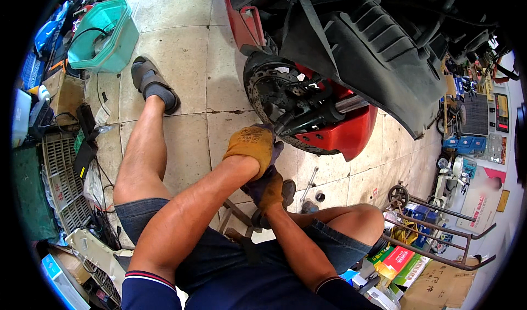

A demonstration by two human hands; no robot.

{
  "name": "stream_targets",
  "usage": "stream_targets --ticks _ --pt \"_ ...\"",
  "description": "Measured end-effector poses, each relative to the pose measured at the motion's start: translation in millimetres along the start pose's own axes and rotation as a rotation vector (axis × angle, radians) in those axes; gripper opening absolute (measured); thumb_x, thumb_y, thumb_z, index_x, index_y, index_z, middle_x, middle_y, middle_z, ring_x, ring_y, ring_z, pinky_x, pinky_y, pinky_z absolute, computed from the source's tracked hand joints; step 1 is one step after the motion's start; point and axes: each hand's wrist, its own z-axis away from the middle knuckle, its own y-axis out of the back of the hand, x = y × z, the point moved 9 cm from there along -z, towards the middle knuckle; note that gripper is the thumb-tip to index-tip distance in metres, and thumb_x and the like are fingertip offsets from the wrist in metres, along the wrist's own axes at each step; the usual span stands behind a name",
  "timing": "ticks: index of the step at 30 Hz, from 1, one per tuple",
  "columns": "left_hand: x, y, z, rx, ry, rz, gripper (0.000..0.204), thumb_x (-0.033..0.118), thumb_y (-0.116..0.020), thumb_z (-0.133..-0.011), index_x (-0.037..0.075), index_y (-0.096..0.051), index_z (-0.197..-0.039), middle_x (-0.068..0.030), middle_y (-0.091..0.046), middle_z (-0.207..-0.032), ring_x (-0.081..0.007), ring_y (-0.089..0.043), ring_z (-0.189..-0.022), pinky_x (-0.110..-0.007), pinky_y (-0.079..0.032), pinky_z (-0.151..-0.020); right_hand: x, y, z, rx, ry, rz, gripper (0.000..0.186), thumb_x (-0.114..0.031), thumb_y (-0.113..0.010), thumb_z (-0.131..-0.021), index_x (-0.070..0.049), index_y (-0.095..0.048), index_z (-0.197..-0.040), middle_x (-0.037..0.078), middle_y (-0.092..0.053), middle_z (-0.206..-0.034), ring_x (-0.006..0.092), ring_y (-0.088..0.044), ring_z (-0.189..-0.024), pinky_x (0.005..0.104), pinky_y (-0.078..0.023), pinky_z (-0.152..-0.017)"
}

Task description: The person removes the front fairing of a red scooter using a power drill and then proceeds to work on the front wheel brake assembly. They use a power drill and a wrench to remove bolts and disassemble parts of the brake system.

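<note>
Both my hands wear yellow-and-dark work gloves. My left hand is closed at the lower end of the black and silver front fork of a red motor scooter, beside the wheel's brake disc; what its fingers grip is hidden. Just below it, my right hand is closed, its fingers partly behind the left glove, on something I cannot make out. A red front fender curves right of the fork, with a dark plastic panel above. A long metal tool lies on the tiles near my right foot.
A teal plastic tub stands upper left, near my sandalled left foot. Clutter and a slatted plastic panel line the left. A hand truck, cardboard and boxes crowd the right. A small round part lies on the tiles.
</note>
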Motion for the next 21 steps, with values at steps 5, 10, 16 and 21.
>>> stream_targets --ticks 5,10,16,21 --pt "5.8 -0.7 2.1 -0.009 -0.051 -0.071 0.047 0.044 -0.06 -0.089 0.004 -0.063 -0.113 -0.0204 -0.066 -0.116 -0.039 -0.061 -0.109 -0.048 -0.048 -0.091 -3.5 -2.6 -0.8 0.026 0.004 0.002 0.055 -0.02 -0.079 -0.079 -0.001 -0.057 -0.126 0.012 -0.068 -0.117 0.0222 -0.065 -0.109 0.0332 -0.051 -0.091" --pt "6.1 -2.9 1.8 -0.088 -0.049 -0.065 0.052 0.045 -0.058 -0.09 0.004 -0.062 -0.121 -0.0202 -0.065 -0.119 -0.0379 -0.06 -0.112 -0.047 -0.047 -0.094 0.3 -7.8 1.3 -0.032 -0.111 -0.024 0.061 -0.014 -0.075 -0.083 -0.001 -0.049 -0.136 0.013 -0.064 -0.128 0.0241 -0.061 -0.118 0.0331 -0.047 -0.098" --pt "0.1 -0.6 1.9 -0.097 -0.019 -0.004 0.052 0.046 -0.057 -0.09 0.004 -0.062 -0.121 -0.0193 -0.065 -0.121 -0.0375 -0.06 -0.113 -0.047 -0.047 -0.095 -9.8 -2.5 3.8 -0.011 0.002 0.056 0.058 -0.013 -0.074 -0.084 0.0 -0.05 -0.135 0.013 -0.066 -0.124 0.0231 -0.063 -0.112 0.033 -0.049 -0.094" --pt "-1.4 1.0 3.2 -0.065 -0.021 0.004 0.053 0.046 -0.058 -0.089 0.004 -0.063 -0.12 -0.0194 -0.066 -0.12 -0.0374 -0.061 -0.112 -0.046 -0.047 -0.095 -6.1 -4.1 5.5 0.009 -0.204 -0.163 0.049 -0.01 -0.071 -0.086 -0.001 -0.054 -0.13 0.011 -0.067 -0.119 0.0212 -0.064 -0.108 0.0322 -0.05 -0.092"
